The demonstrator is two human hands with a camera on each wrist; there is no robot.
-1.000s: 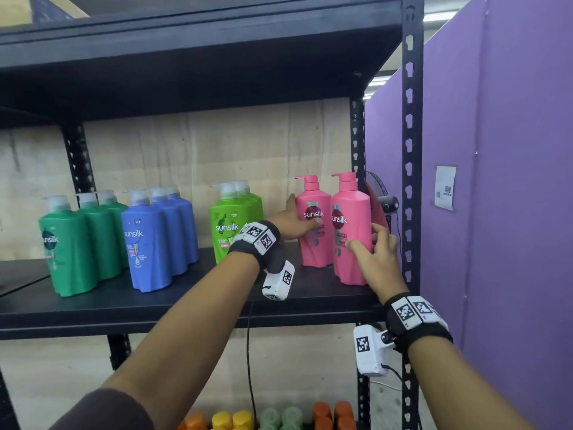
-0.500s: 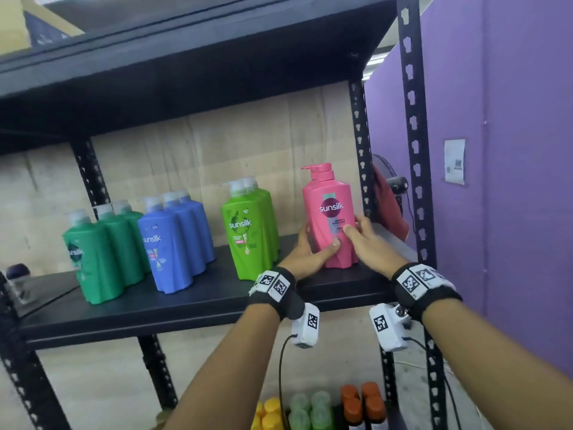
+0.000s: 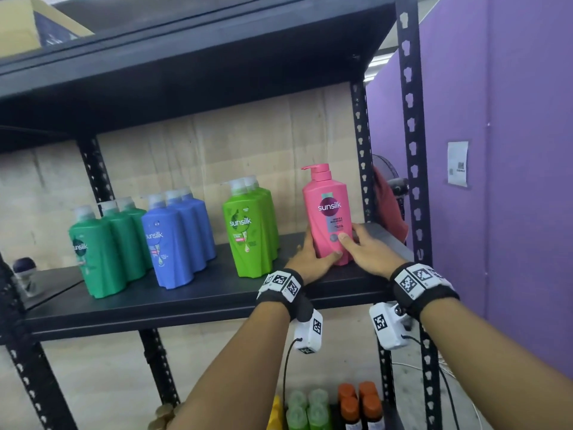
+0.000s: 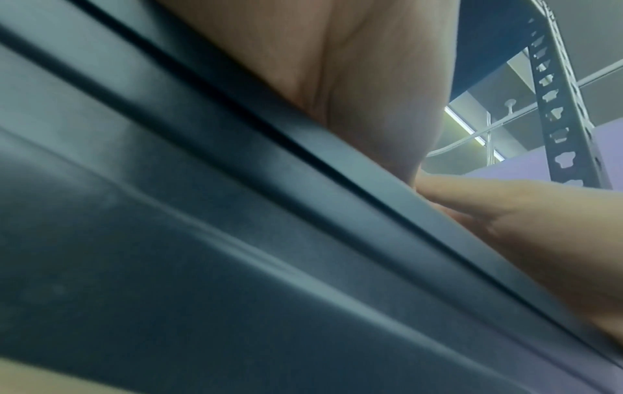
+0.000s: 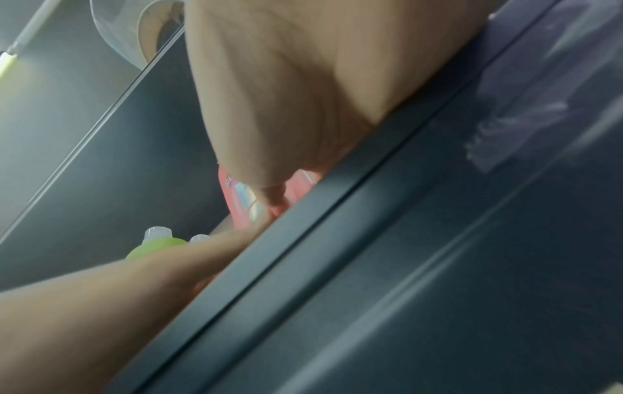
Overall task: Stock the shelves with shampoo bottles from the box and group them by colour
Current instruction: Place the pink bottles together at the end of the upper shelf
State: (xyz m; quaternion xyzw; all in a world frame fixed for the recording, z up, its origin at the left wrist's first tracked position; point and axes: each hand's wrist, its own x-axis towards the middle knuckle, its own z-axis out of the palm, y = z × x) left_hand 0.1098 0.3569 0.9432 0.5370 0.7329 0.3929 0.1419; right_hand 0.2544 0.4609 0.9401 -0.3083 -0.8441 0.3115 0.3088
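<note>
Nearest, at 6 o'clock below: orange-capped bottles (image 3: pixel 359 405) & pale green-capped bottles (image 3: pixel 307 406) on a lower level. L hand (image 3: pixel 310 259) & R hand (image 3: pixel 370 251) both grip the base of the upright pink plastic pump shampoo bottle (image 3: pixel 328 212), thumbs across its front; it stands on the black metal shelf (image 3: pixel 198 296) at its 3 o'clock end. Towards 9 o'clock: lime green bottles (image 3: pixel 248 237), blue bottles (image 3: pixel 176 243), dark green bottles (image 3: pixel 102 252), grouped apart. Black perforated upright post (image 3: pixel 412 150) stands just R of the hands; purple partition wall (image 3: pixel 511 181) beyond. Wrist views mostly blocked by shelf edge.
</note>
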